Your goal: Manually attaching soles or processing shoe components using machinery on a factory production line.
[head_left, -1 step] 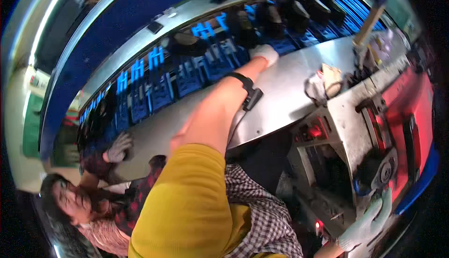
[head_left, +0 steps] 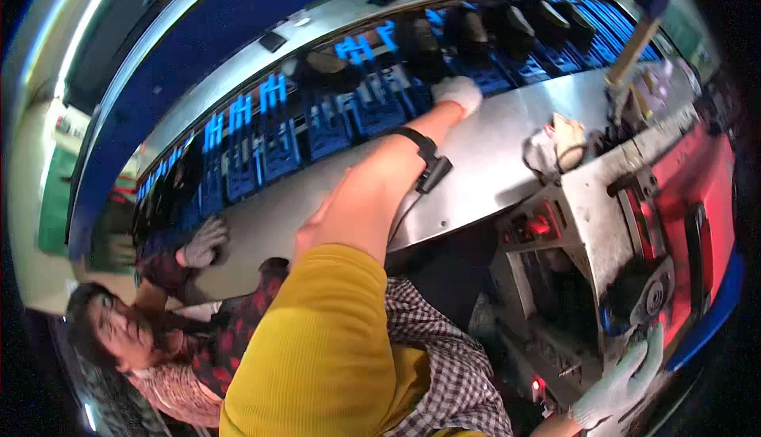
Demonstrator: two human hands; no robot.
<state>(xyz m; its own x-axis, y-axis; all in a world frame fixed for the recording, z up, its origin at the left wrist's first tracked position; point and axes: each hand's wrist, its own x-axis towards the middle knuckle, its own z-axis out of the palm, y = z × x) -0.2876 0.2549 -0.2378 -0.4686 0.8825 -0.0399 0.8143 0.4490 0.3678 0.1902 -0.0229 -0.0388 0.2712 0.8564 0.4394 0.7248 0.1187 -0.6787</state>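
Note:
My left arm, in a yellow sleeve, stretches across a metal ledge. The white-gloved left hand (head_left: pixel 460 95) is at the near end of a dark shoe-shaped piece (head_left: pixel 420 45) on a blue-lit slatted bed (head_left: pixel 317 128). Its fingers are hidden, so whether it grips the piece cannot be made out. My right hand (head_left: pixel 622 385), also in a white glove, is low at the right with its fingers stretched out. It is beside a round dark fitting (head_left: pixel 654 298) on a red machine. More dark shoe-shaped pieces (head_left: pixel 468 37) lie along the bed.
A person (head_left: pixel 119 330) is at the left, with a grey-gloved hand (head_left: pixel 206 243) by the metal ledge (head_left: pixel 476 167). A crumpled whitish and tan bundle (head_left: pixel 555 148) lies on the ledge's right. A wooden post (head_left: pixel 632 53) rises nearby. The red machine (head_left: pixel 690 167) stands at right.
The whole view has shifted slightly, so most things appear a little further right. Both of my hands keep about the same places beside the dark piece and the machine fitting.

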